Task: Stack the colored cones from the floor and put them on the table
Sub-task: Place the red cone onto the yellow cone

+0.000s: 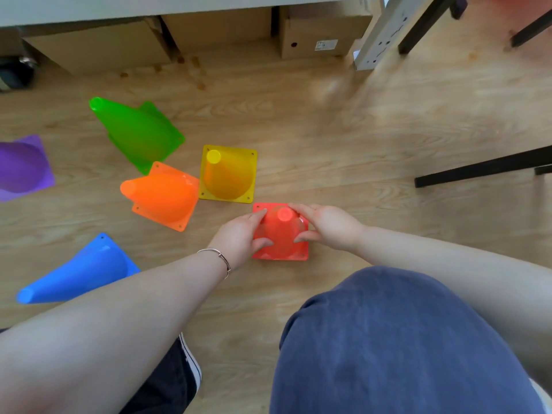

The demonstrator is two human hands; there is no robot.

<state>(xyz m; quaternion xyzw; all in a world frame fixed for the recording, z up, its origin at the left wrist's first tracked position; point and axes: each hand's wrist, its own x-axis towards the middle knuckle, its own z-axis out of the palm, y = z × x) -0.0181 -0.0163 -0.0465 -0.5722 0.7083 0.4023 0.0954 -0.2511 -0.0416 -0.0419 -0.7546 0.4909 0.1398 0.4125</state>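
Looking down at the floor (313, 138), we've got the red cone (280, 234) standing upright on its square base, right in front of our knee (403, 339), and both hands are on it. The left hand (239, 237) cups the near-left side, the right hand (328, 225) the right side; the fingers (301, 210) are curled part-way, wrapped round the cone's wall with thumbs on the near face, pressing in without being fully closed. We judge this thing to be light, thin, slightly bendy plastic, smooth enough to slip if pinched near the tip, so taking it low on the wall, close to the base, looks like the safe hold. It should drop over another cone easily, being hollow. Just beyond it stands the yellow cone (228, 174), upright too, and the orange cone (162, 194) lies tipped on its side, touching yellow's base. Green cone (137, 132), blue cone (80, 270) and purple cone (22, 168) lie tipped further left. Nothing is stacked yet, and the table (149, 7) shows only as an edge at the top
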